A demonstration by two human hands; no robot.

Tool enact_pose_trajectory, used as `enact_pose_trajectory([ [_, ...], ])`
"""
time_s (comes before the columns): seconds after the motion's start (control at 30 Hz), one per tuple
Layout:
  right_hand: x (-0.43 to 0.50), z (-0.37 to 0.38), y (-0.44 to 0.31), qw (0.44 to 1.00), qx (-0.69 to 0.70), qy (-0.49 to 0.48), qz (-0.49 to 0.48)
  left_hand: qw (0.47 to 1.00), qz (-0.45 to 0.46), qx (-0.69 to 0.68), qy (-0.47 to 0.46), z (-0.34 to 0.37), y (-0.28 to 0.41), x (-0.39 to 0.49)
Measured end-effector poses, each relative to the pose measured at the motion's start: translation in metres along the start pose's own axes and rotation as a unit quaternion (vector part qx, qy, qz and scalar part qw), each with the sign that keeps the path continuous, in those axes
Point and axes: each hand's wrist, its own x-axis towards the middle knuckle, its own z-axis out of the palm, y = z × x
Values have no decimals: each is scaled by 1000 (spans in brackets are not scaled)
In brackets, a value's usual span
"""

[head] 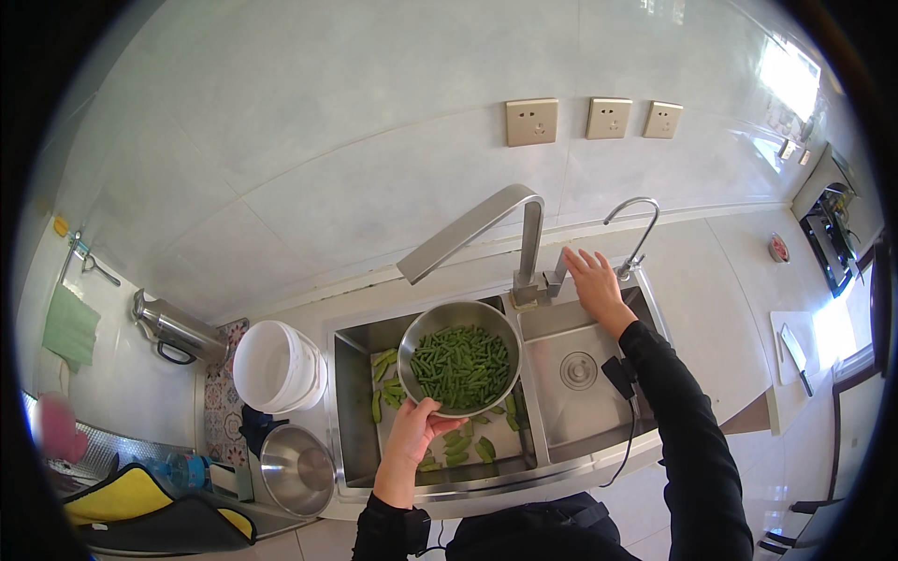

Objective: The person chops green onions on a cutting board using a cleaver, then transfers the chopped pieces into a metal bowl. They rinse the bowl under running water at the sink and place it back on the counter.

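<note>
My left hand (414,428) grips the near rim of a stainless steel bowl (516,354) filled with cut green beans (459,368). The bowl is over the left basin of a double sink (356,456), where green pods (457,445) lie on the bottom. With fingers spread, my right hand (593,280) is at the lever handle (555,275) of the square-section faucet (466,231); whether the fingers touch it is hard to tell. No water shows under the spout. The right basin (554,365) has a drain strainer (579,370).
A white bucket (270,368) and a steel bowl (291,470) stand left of the sink. A thin curved tap (656,217) rises behind the right basin. Farther right are a small bowl (779,248) and a cleaver (794,347) on a white cutting board (782,322). A cable (631,449) hangs beneath my right forearm.
</note>
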Motion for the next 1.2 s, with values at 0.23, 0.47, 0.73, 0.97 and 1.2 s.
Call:
enact_pose_trajectory([
  [0.23,-28,-8,-37,944,294,105,107,1000,-7,5,19,-15,-10,14],
  [0.47,-82,-52,-160,304,879,-314,190,998,-52,21,39,-27,-22,41],
  [0.73,-80,-37,-199,310,886,-184,290,652,366,650,135,-7,-20,72],
  [0.97,-81,-18,-220,338,867,-170,326,686,272,670,78,14,-46,127],
  [1.2,-78,-18,-219,327,871,-161,328,660,305,685,47,8,-41,128],
])
